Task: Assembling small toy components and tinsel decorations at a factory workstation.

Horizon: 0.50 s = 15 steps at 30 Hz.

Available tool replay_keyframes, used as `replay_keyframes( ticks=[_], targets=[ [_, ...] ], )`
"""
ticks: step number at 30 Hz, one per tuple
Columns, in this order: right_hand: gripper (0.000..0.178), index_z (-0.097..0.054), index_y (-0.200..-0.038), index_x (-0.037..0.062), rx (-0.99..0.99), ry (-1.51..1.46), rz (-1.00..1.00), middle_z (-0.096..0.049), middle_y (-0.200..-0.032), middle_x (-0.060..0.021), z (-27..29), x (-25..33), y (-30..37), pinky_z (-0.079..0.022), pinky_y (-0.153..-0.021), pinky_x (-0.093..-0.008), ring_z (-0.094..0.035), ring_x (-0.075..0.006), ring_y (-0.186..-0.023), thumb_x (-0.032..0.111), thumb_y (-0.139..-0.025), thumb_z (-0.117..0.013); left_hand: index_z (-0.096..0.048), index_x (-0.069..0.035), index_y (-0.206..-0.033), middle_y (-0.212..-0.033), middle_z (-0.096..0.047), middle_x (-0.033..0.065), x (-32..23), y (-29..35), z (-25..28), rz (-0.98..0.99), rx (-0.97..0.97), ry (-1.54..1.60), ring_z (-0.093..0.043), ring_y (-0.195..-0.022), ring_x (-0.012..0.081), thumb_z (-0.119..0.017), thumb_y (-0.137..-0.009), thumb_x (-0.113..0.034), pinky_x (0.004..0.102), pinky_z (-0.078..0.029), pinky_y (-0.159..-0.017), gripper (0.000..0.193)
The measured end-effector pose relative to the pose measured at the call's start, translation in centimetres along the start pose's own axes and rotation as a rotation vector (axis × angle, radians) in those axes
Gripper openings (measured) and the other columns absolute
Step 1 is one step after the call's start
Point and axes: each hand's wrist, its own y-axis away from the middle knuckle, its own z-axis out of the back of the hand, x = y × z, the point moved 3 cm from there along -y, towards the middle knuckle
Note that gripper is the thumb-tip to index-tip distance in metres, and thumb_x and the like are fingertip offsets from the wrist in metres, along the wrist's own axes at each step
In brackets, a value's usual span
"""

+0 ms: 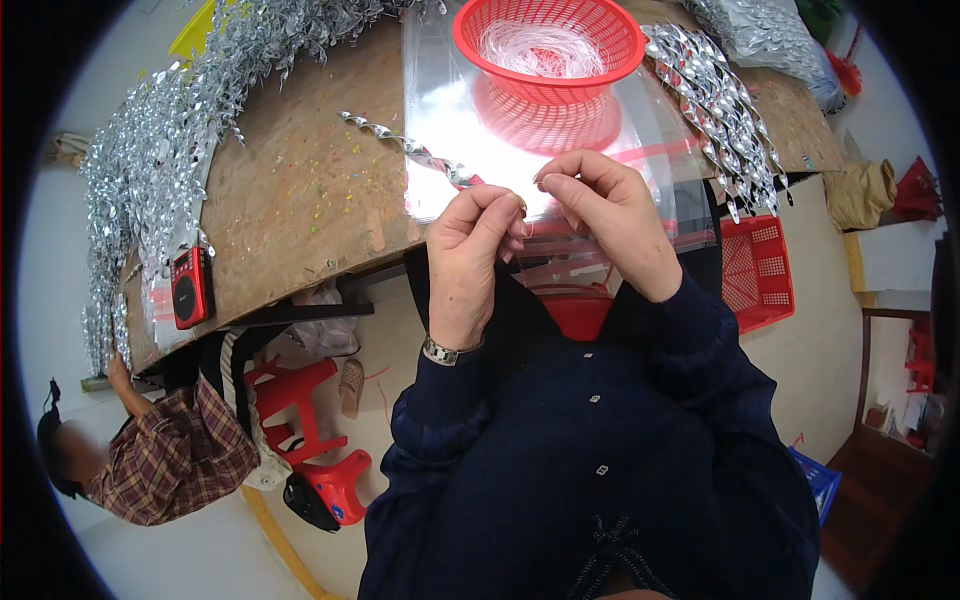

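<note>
My left hand pinches thumb to forefinger at the near end of a twisted silver foil strip, which stretches away to the upper left over the table's edge sheets. Close beside it, my right hand is also closed in a pinch, thumb against forefinger; whatever its fingertips hold is too fine to make out. Both hands hover above clear plastic sheets on the table. Just beyond them stands a round red basket with coils of thin whitish string inside.
Silver twisted strips hang over the table's right side, and a large heap covers the left. A red radio sits at the wooden table's edge. A red crate stands below right; a person works at left near red stools.
</note>
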Motion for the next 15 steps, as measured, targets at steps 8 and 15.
replay_keyframes(
  ticks=[8,15],
  targets=[
    [0.011,-0.062,-0.095,0.0029,-0.026,0.046,0.020,-0.051,-0.070,0.0060,-0.01,-0.13,-0.02,-0.031,-0.051,-0.0161,-0.041,-0.0007,-0.058,0.013,-0.093,-0.057,-0.063,-0.003,-0.094,-0.075,-0.061,0.0016,-0.22,0.24,-0.26,-0.011,0.021,-0.060,-0.054,-0.065,0.0074,-0.057,-0.093,-0.011,0.0183,-0.039,-0.057,0.010],
    [0.013,-0.061,-0.095,0.0019,-0.033,-0.014,0.051,-0.061,-0.086,0.0010,0.50,0.13,-0.27,-0.036,-0.054,-0.0160,-0.043,-0.0010,-0.059,0.012,-0.095,-0.054,-0.063,-0.003,-0.093,-0.077,-0.061,0.0003,-0.49,0.49,-0.73,-0.039,0.079,-0.158,-0.053,-0.067,0.0058,-0.057,-0.093,-0.009,0.0181,-0.038,-0.058,0.009]
  ],
)
